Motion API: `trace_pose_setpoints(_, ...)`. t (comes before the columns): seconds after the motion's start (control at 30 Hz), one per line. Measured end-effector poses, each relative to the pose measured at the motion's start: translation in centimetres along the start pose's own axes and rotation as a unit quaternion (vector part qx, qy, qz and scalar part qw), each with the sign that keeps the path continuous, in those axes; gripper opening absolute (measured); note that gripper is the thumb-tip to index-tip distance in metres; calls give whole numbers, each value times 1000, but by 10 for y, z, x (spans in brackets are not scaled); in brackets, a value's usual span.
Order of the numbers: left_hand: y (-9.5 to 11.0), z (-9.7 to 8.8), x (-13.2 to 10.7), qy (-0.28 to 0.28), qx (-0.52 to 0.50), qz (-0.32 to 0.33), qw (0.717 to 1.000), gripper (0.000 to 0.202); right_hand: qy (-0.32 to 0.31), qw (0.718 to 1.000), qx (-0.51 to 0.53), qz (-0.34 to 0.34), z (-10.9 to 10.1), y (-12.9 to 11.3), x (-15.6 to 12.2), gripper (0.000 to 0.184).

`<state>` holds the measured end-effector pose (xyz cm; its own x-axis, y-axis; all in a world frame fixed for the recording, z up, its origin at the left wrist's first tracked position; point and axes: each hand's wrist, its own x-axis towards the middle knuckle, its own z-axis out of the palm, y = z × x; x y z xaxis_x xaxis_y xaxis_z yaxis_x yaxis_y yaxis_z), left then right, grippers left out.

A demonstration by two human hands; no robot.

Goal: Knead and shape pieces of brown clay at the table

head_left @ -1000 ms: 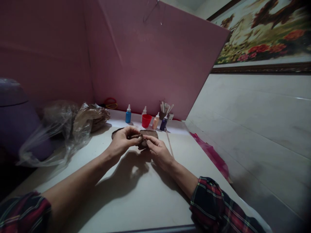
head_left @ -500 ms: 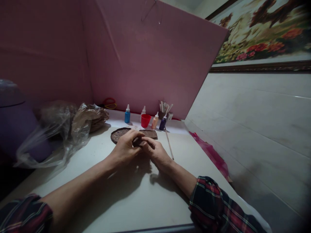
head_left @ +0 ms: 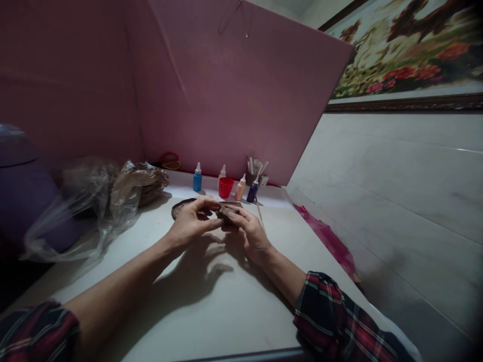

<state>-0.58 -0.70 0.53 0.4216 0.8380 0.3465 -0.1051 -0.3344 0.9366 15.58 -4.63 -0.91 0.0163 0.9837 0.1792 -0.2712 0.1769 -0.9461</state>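
Between my two hands, raised over the white table (head_left: 264, 306), is a lump of brown clay (head_left: 225, 213). My left hand (head_left: 194, 221) grips its left side, the thumb along the lower edge and fingers above. Fingers of my right hand (head_left: 249, 231) wrap round its right side. Behind my left hand lies a round, rimmed brown clay piece (head_left: 179, 207), partly covered by that hand. A flat brown slab just beyond the lump is almost wholly hidden by my hands. A thin stick (head_left: 260, 213) lies to the right, its near end behind my right hand.
Paint bottles, including a blue bottle (head_left: 197, 180), stand at the back beside a red cup (head_left: 226, 187) and a holder of brushes (head_left: 254, 173). Plastic-wrapped brown material (head_left: 141, 183) sits at the left. A pink panel (head_left: 234, 95) rises behind.
Both hands have turned the clay lump, and more of it shows now. My left fingers have loosened and shifted slightly left. My right hand covers more of the slab and stick.
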Motion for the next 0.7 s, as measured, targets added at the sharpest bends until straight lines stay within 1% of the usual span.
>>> trace_pose_setpoints(0.07,1,0,0,2,-37,-19,999,33,5,1000,2,4,0,-1,-1,35)
trace_pose_setpoints(0.2,1,0,0,11,-75,-38,996,28,2,1000,-3,14,-1,1,-1,41)
trace_pose_setpoints(0.33,3,1,1,28,-92,-48,994,29,-2,1000,-12,14,-2,4,-1,47)
trace_pose_setpoints(0.43,2,1,1,30,-94,-56,994,28,-3,1000,-19,8,-2,3,-1,50)
trace_pose_setpoints(0.5,0,0,1,22,-103,-56,993,27,-5,1000,-21,7,-1,2,-2,50)
trace_pose_setpoints(0.6,-4,-2,1,-3,-126,-44,991,27,-11,1000,-15,16,0,0,-4,48)
trace_pose_setpoints(0.7,-7,-5,1,-22,-136,-34,990,27,-20,1000,0,18,0,-1,-4,43)
